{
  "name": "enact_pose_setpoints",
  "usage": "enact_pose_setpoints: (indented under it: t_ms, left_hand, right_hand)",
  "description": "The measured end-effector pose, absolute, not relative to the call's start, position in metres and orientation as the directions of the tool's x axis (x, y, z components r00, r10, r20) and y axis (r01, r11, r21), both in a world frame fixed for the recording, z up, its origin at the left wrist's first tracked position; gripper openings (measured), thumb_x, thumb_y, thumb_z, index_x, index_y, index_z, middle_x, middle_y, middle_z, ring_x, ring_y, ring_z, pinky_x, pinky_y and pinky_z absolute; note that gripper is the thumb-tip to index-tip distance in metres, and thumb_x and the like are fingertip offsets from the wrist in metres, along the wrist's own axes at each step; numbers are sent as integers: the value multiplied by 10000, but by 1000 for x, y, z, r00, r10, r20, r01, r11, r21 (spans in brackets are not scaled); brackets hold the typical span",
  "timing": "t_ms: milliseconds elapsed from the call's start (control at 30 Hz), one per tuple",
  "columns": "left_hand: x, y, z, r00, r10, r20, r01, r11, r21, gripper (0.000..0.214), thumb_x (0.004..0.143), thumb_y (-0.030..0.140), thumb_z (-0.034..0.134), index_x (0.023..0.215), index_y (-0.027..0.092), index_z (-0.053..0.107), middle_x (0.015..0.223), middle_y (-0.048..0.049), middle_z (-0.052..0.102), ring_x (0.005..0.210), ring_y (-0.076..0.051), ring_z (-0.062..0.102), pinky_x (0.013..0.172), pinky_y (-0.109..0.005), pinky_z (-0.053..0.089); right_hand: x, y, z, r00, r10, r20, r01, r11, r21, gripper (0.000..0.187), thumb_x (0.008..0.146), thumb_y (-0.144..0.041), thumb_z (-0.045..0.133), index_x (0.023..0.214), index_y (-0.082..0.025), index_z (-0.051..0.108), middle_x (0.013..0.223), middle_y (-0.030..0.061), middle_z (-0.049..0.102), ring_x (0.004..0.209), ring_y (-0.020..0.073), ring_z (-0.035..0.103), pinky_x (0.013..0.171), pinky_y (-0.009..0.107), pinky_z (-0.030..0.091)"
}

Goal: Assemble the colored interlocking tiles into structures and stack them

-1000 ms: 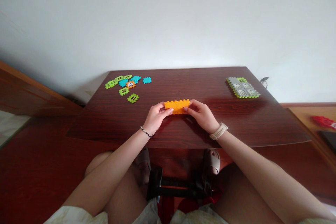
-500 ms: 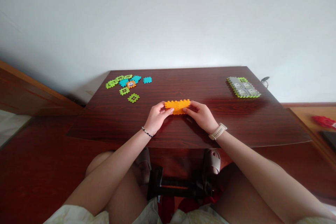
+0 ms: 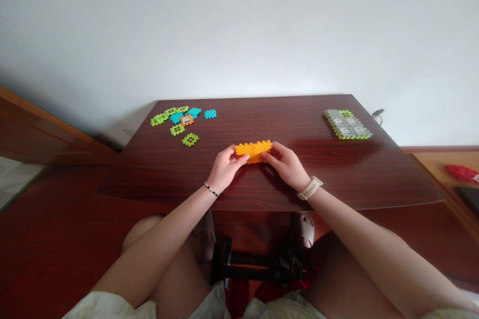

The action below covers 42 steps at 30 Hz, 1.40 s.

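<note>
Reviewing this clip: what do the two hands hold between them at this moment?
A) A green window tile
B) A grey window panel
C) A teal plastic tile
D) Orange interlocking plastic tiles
D: the left hand and right hand grip the orange interlocking plastic tiles from either end.

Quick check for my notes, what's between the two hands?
The head view shows an orange toy block between the left hand and right hand, both holding it.

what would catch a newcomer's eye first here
The bright orange plastic building piece stands out first, held between the left hand and right hand near the front of the dark wooden table. Farther left lies a scatter of green and blue toy tiles, while a grey panel with window shapes sits toward the right.
</note>
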<state>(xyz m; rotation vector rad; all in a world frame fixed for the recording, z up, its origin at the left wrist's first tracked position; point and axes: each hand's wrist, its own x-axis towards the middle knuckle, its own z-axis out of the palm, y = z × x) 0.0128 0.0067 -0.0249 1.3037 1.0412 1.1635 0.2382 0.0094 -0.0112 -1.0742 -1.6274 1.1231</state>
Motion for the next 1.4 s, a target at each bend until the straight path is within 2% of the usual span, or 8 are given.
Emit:
enact_pose_setpoints:
  t_ms: [400,533,633,733,900,1033,1400]
  left_hand:
    - [12,6,-23,140,988,70,-37,-66,997,433,835,469,881,1112,169,737,1155,-92,797,1075,-285,769,963,-436,651]
    - [12,6,-20,158,985,65,-25,-61,998,419,851,445,862,1141,167,744,1182,-105,803,1086,-288,772,960,-428,646]
    - [11,6,-19,203,976,81,55,-94,994,367,868,431,838,1111,166,767,1165,-111,814,1061,-282,774,963,-415,635]
    - [11,5,-18,214,971,103,134,-134,982,325,869,435,834,1044,167,778,1063,-96,819,959,-259,772,877,-374,638]
    - [10,3,-17,213,974,80,162,-116,980,310,882,459,829,982,173,767,922,-51,793,729,-191,721,673,-310,619]
    - [8,3,-18,225,968,111,211,-159,964,298,906,473,816,927,182,753,865,-37,764,676,-172,682,642,-300,602]
    - [13,2,-19,185,973,140,240,-182,954,316,895,459,812,1029,177,767,874,-48,782,626,-165,653,587,-288,544]
  right_hand:
    - [242,11,-12,-255,950,179,191,231,-954,318,958,-557,742,946,-247,671,913,16,764,836,230,690,768,351,568]
    - [240,10,-10,-273,947,170,137,213,-967,309,947,-542,760,1000,-246,693,1013,40,800,918,255,733,836,378,598]
    - [238,9,-10,-302,937,177,159,232,-960,310,945,-529,767,1056,-241,736,1082,59,820,974,281,752,889,408,603]
    - [237,8,-10,-303,931,206,224,280,-934,312,948,-529,765,1041,-231,768,1040,57,825,933,278,746,867,402,595]
    - [238,7,-12,-310,927,213,237,293,-926,317,952,-539,759,1021,-230,780,977,42,814,860,257,721,786,367,575]
    - [239,7,-12,-310,927,212,245,293,-924,302,949,-528,763,991,-230,779,947,40,806,838,254,713,766,362,560]
    - [236,6,-9,-293,937,188,257,267,-929,301,961,-509,754,1082,-234,736,1080,69,817,934,280,743,849,402,597]
